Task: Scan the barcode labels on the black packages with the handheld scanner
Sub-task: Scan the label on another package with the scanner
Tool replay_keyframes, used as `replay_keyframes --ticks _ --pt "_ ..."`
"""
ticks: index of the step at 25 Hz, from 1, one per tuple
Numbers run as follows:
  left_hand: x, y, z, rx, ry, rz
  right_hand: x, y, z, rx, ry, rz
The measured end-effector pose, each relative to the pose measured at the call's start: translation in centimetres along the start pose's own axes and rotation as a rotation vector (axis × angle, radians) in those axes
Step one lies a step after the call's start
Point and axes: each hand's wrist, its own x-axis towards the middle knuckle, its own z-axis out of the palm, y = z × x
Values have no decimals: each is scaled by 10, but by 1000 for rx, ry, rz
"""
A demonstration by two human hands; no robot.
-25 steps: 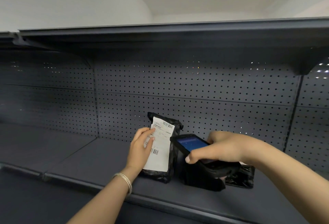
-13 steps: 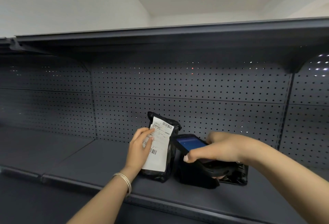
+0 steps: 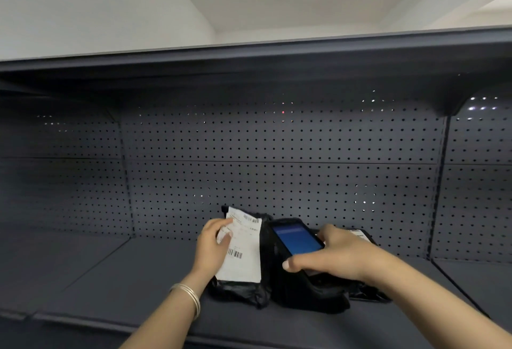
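A black package (image 3: pixel 241 290) stands upright on the dark shelf (image 3: pixel 138 279), its white barcode label (image 3: pixel 243 249) facing me. My left hand (image 3: pixel 212 246) holds its left edge, fingers resting on the label. My right hand (image 3: pixel 332 260) grips the black handheld scanner (image 3: pixel 297 238), whose blue screen is lit; its head sits just right of the label. A second black package (image 3: pixel 363 238) lies behind my right hand, mostly hidden. More black wrapping (image 3: pixel 307 298) shows under the scanner.
The perforated back panel (image 3: pixel 277 168) rises behind the packages, and an upper shelf (image 3: pixel 249 55) overhangs. A red dot (image 3: pixel 283 112) glows on the panel. A shelf upright (image 3: pixel 440 182) stands at the right. Bare shelf surface stretches to the left.
The view has tilted upward and both hands sit lower in frame. The scanner has tipped up, its screen facing me more. The left hand still holds the package.
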Motion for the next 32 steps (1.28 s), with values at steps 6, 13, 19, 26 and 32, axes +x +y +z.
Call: replay_keyframes --ticks 6,13,19,26,32 --pt "12 -37 28 -7 -171 -152 29 4 23 150 45 41" --pt "35 -9 35 -114 -188 -44 64 15 28 209 138 82" --pt "14 65 73 -274 -395 -29 66 63 -12 197 257 112" --pt "-38 136 152 -308 -464 -3 60 178 -74 136 302 178" --pt "-78 169 202 -292 -418 -33 60 247 -95 15 217 236"
